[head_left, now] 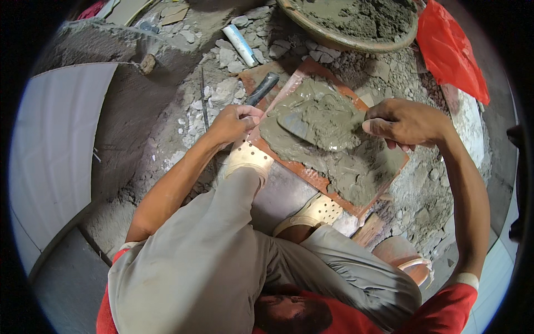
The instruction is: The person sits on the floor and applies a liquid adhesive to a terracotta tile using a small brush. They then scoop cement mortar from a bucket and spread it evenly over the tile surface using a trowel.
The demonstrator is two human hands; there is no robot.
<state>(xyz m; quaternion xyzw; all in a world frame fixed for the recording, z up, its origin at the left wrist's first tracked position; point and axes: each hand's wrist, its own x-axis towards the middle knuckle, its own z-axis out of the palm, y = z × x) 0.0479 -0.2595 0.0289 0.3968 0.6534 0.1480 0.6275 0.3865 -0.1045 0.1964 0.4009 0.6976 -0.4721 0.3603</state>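
A reddish-brown tile lies tilted before my feet, thick wet grey mortar spread over most of it. My right hand is closed around the handle of a trowel, which its fingers hide. The trowel's grey blade rests in the mortar, partly buried under it. At the tile's left edge, my left hand has thumb and fingers pinched together on the rim. Just beyond those fingers lies a black handle, its lower end hidden by the hand.
A wide basin of mortar stands at the far side, beside a red plastic bag. Rubble surrounds the tile, with a white-and-blue tube on it. My cream clogs are close to the tile. A small bucket sits near right.
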